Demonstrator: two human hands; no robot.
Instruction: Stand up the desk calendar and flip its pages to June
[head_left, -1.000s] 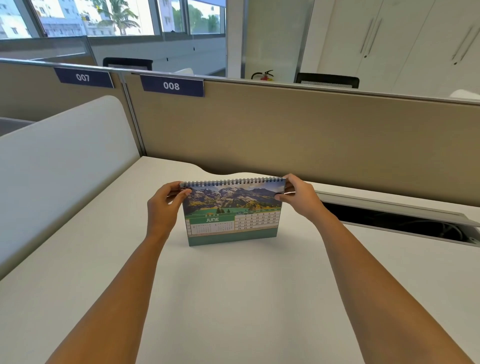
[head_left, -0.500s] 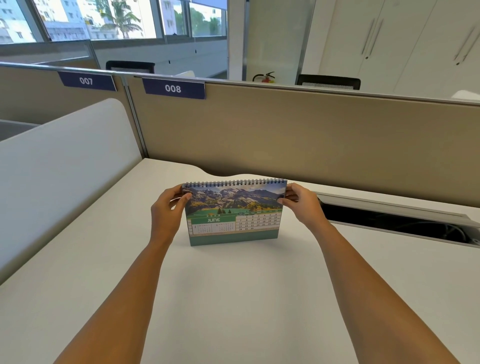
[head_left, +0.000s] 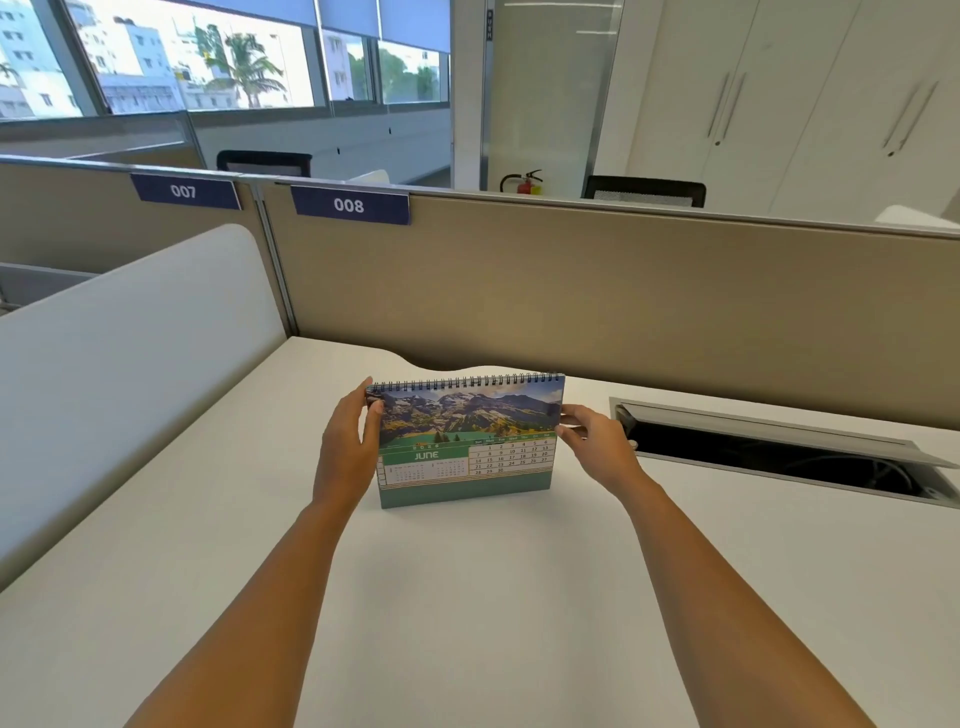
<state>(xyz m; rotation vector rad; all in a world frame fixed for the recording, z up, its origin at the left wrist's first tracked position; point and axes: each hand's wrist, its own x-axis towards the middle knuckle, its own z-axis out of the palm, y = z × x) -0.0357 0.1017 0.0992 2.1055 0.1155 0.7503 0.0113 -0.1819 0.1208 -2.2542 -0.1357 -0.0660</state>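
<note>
The desk calendar (head_left: 467, 441) stands upright on the white desk (head_left: 467, 597), spiral binding on top. Its front page shows a mountain photo and the word JUNE on a green band. My left hand (head_left: 345, 447) holds the calendar's left edge, with the thumb on the front near the top corner and the fingers behind. My right hand (head_left: 597, 441) pinches the right edge lightly with its fingertips, about halfway up. The back of the calendar is hidden.
A beige partition (head_left: 623, 312) with labels 007 and 008 runs behind the desk. A white side panel (head_left: 130, 364) closes the left. An open cable tray (head_left: 779, 457) with a raised flap is sunk into the desk right of my right hand.
My right hand has slid from the top right corner down to the middle of the right edge. The calendar still stands at June, and my left hand keeps its hold.
</note>
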